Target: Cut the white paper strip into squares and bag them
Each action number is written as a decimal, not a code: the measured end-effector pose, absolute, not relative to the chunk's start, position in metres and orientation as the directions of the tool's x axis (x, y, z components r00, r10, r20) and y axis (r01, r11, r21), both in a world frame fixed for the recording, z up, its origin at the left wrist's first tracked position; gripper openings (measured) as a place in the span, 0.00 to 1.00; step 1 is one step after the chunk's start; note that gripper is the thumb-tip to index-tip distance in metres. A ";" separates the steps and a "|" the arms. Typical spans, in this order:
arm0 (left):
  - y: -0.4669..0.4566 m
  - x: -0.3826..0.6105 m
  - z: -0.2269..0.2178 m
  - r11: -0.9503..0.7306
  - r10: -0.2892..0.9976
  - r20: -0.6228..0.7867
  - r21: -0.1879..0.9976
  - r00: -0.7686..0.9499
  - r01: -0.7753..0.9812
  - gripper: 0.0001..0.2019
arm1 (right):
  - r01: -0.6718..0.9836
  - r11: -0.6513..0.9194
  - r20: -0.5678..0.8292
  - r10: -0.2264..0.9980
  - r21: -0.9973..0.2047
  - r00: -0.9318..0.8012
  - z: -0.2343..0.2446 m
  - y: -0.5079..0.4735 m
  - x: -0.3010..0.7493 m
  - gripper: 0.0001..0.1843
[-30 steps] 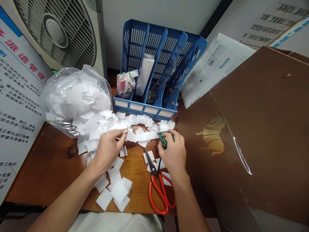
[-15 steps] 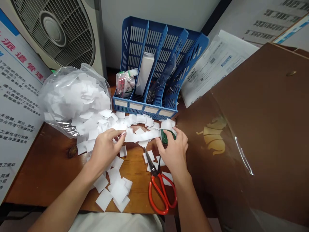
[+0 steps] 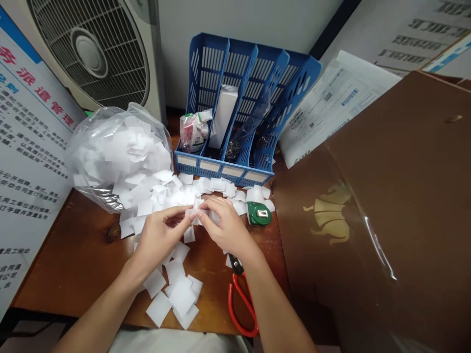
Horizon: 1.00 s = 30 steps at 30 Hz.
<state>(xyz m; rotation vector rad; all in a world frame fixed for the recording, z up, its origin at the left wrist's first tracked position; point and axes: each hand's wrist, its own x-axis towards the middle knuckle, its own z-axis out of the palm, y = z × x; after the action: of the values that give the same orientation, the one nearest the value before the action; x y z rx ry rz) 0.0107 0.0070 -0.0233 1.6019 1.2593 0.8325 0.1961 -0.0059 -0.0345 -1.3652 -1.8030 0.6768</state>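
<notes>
In the head view my left hand [image 3: 162,235] pinches a piece of white paper [image 3: 195,212] between thumb and forefinger. My right hand [image 3: 230,230] meets it from the other side, thumb and fingers closed on the same paper, whose far part is hidden behind that hand. Just right of the right hand sits a green tape measure [image 3: 259,214]. Under the right wrist lies a pair of red-handled scissors [image 3: 235,318], its blades mostly covered. White paper squares [image 3: 180,294] are scattered on the wooden table around both hands.
A clear plastic bag [image 3: 121,152] stuffed with paper squares stands at the left, before a box fan [image 3: 90,54]. Behind the hands is a blue file rack [image 3: 224,169] holding small bags and a white box [image 3: 223,115]. A brown case [image 3: 368,196] borders the right side.
My right hand has let go of the tape measure and moved left to the paper beside my left hand. The right forearm now covers part of the scissors. The view has shifted slightly.
</notes>
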 end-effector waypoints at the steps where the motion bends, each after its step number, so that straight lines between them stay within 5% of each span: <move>1: 0.006 0.008 -0.021 -0.004 0.961 -0.094 0.937 0.261 0.350 0.16 | 0.553 0.286 0.246 0.958 -0.782 -0.146 -0.035 -0.007 0.197 0.05; 6: 0.002 -0.002 -0.019 0.185 0.909 -0.281 0.934 0.308 0.306 0.16 | 0.537 0.262 0.152 0.959 -0.802 -0.240 -0.033 -0.012 0.201 0.06; 20: -0.002 -0.002 -0.026 0.354 0.874 -0.405 0.909 0.268 0.220 0.12 | 0.466 0.236 0.048 0.924 -0.853 -0.379 -0.034 0.000 0.210 0.11; 30: -0.008 0.000 -0.034 0.424 0.851 -0.467 0.881 0.242 0.209 0.18 | 0.387 0.216 0.073 0.933 -0.896 -0.351 -0.042 -0.009 0.208 0.08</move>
<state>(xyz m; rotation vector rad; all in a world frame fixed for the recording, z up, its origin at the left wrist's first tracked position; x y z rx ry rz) -0.0005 -0.0083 -0.0343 1.0818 1.2837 0.5828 0.2079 -0.0095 -0.0416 -1.2219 -1.8541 1.0947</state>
